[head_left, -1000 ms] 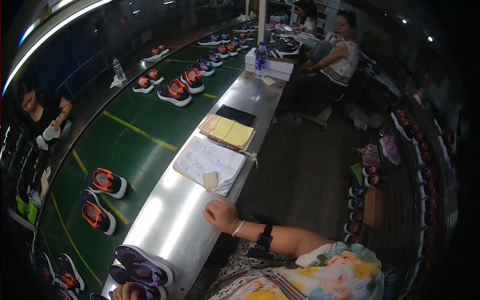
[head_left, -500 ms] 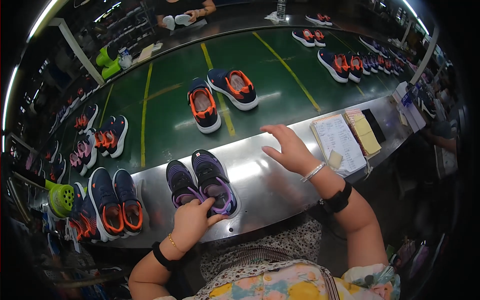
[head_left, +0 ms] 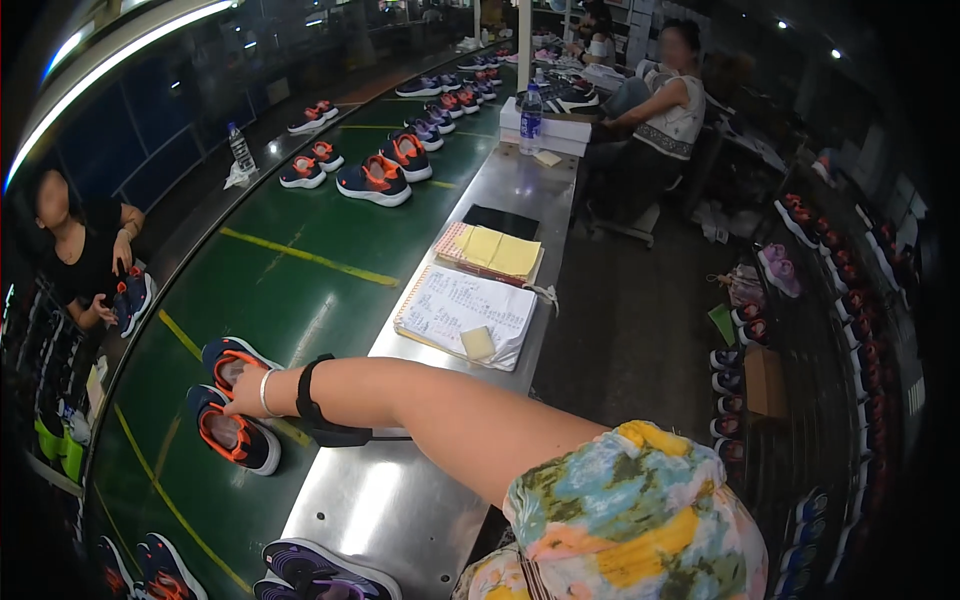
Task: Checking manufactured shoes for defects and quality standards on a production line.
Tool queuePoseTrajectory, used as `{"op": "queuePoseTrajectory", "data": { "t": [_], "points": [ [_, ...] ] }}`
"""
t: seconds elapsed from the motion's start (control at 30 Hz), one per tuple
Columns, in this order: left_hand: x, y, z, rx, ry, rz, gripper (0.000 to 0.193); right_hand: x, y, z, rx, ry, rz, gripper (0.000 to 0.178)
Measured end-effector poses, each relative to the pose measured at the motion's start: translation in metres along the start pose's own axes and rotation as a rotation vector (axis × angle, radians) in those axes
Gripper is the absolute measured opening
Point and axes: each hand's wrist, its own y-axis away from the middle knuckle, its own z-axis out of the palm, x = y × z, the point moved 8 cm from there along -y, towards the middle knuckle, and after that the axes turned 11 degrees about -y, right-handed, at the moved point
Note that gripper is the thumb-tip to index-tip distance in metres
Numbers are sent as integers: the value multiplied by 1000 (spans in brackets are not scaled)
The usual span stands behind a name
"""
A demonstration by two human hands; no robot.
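Observation:
My right arm stretches left over the steel ledge to a pair of navy sneakers with orange collars on the green conveyor belt. My right hand (head_left: 245,391) is closed at the collars, between the upper sneaker (head_left: 222,352) and the lower sneaker (head_left: 255,452); its fingertips are partly hidden. Both shoes rest on the belt. At the bottom edge, a black-and-purple sneaker (head_left: 335,572) lies on the ledge, cut off by the frame. My left hand is out of view.
On the steel ledge (head_left: 370,500) lie a written notebook (head_left: 470,305), a yellow notepad (head_left: 495,250) and a sponge-like block (head_left: 478,344). A bottle (head_left: 530,120) stands farther along. More sneakers (head_left: 375,182) line the belt. A co-worker (head_left: 90,250) across it holds a shoe; another person sits right.
The view has swung to the right. My right hand has gone from above the ledge to the navy sneakers on the belt. My left hand, earlier at the purple sneakers, has left the picture.

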Motion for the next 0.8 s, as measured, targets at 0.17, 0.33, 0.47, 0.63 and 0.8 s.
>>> {"op": "queuePoseTrajectory", "data": {
  "t": [0.17,0.33,0.47,0.63,0.8],
  "points": [
    [-3,2,2,3,40,5,48,-46,-2,32,-397,90,-6,65],
    [0,4,-4,25,42,52,47,-55,36,-13,-265,-75,80,73],
    [10,4,-17,2,30,102,50,-82,132,-37,-223,-155,-51,70],
    [21,8,-20,-177,-59,-31,57,-112,261,-32,-189,-260,-107,60],
    [14,10,-10,-181,-172,-163,57,-107,330,-67,336,-391,-146,51]
  ]
}}
